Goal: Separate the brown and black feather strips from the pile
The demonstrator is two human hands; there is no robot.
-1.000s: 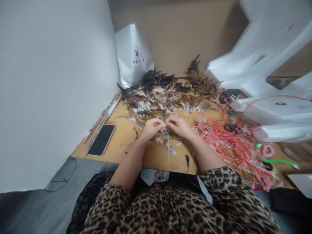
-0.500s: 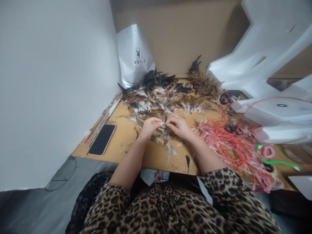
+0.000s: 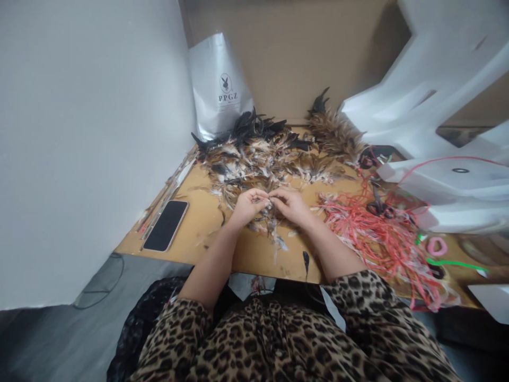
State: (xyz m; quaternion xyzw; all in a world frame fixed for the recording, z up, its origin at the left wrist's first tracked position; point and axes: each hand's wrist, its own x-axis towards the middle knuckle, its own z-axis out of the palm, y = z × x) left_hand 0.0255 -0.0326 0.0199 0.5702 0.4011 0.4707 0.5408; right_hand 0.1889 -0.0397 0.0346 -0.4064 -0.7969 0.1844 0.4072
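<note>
My left hand (image 3: pixel 248 206) and my right hand (image 3: pixel 291 204) meet over the near end of a feather pile, thumbs and fingertips pinched almost together. Small feathers appear to be held between them, though the fingers hide most of what is there. Loose feathers (image 3: pixel 274 232) lie on the table just below the hands. Behind them spreads the big heap of brown, white and black feathers (image 3: pixel 254 154). One dark feather (image 3: pixel 306 263) rests by the table's front edge.
A phone (image 3: pixel 166 225) lies left, near a white wall. At the back stand a silver bag (image 3: pixel 222 95) and brown feathers (image 3: pixel 336 135). Tangled red strips (image 3: pixel 377 233), scissors (image 3: pixel 379 207), a pink ring (image 3: pixel 437 245) and white foam pieces (image 3: pixel 457 180) occupy the right side.
The fingertips have shifted slightly and now bunch closer together. The left fingers have curled a little more; feathers that stood up between the hands show less.
</note>
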